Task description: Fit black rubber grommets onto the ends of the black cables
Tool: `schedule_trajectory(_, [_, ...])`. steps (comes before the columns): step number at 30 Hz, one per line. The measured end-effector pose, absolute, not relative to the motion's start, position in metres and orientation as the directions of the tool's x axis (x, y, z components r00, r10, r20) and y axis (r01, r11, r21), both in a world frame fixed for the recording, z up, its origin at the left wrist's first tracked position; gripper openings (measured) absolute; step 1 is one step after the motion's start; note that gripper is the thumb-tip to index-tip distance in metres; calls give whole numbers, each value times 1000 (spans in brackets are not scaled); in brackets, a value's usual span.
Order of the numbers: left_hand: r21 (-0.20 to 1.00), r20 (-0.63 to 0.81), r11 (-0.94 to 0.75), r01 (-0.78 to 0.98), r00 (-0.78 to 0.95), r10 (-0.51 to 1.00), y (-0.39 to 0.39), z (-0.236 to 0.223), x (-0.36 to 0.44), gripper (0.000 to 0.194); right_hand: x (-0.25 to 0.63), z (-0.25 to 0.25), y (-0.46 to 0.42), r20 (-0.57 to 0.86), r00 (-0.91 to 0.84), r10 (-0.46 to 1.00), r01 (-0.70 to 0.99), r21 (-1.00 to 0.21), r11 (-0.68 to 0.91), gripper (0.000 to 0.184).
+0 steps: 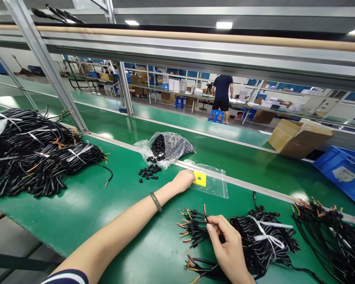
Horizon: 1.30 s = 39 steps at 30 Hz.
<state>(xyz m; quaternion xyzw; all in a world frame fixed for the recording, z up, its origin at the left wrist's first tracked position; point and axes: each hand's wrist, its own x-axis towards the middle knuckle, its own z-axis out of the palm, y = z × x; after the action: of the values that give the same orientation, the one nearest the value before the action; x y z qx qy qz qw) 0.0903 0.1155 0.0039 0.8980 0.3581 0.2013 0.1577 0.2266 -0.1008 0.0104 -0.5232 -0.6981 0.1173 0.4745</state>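
My left hand (183, 180), closed, is at the left edge of a flat yellow piece (200, 179) with a hole in it. The piece is in or on a clear zip bag (217, 185); I cannot tell which. My right hand (227, 243) pinches a black cable (206, 216) near its end, where red and yellow wires stick up. Beneath and beside that hand lies a bundle of black cables (258, 236) tied with a white tie (268, 236), its bare coloured wire ends pointing left.
An open clear bag (177, 146) spills small black caps (149, 172) onto the green table (130, 221). Large cable bundles (38, 152) lie left, more cables (334, 236) right. A carton (296, 138) and blue bin (343, 173) stand back right. A person (223, 92) stands far behind.
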Motion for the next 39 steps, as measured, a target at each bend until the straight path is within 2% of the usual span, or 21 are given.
schedule_trajectory(4, [664, 211, -531, 527, 549, 809, 102, 14, 86, 14, 226, 10, -100, 547, 34, 836, 623, -666, 411, 19])
schedule_trajectory(8, [858, 72, -312, 408, 507, 859, 68, 22, 77, 22, 225, 10, -100, 554, 75, 829, 617, -679, 398, 17])
schedule_trajectory(10, [953, -59, -105, 283, 517, 854, 48, 25, 69, 20, 224, 11, -100, 561, 64, 825, 629, -665, 403, 16])
schedule_trajectory(11, [983, -159, 88, 159, 519, 840, 39, 26, 65, 18, 223, 11, -100, 567, 49, 822, 636, -653, 411, 16])
schedule_trajectory(13, [907, -308, 413, -77, 548, 778, 24, 26, 57, 13, 223, 12, -101, 574, 11, 819, 648, -628, 431, 18])
schedule_trajectory(15, [809, -355, 551, -205, 577, 736, 14, 25, 51, 19, 222, 13, -102, 577, -16, 817, 658, -609, 443, 19])
schedule_trajectory(25, [783, -355, 578, -232, 597, 720, 5, 24, 43, 44, 226, 14, -102, 550, -78, 832, 688, -574, 444, 21])
schedule_trajectory(34, [826, -326, 524, -208, 582, 745, 1, 25, 44, 45, 226, 7, -107, 543, -58, 838, 694, -581, 425, 23])
schedule_trajectory(39, [837, -327, 514, -187, 583, 744, 1, 23, 45, 45, 226, 4, -107, 570, -120, 813, 704, -528, 474, 27])
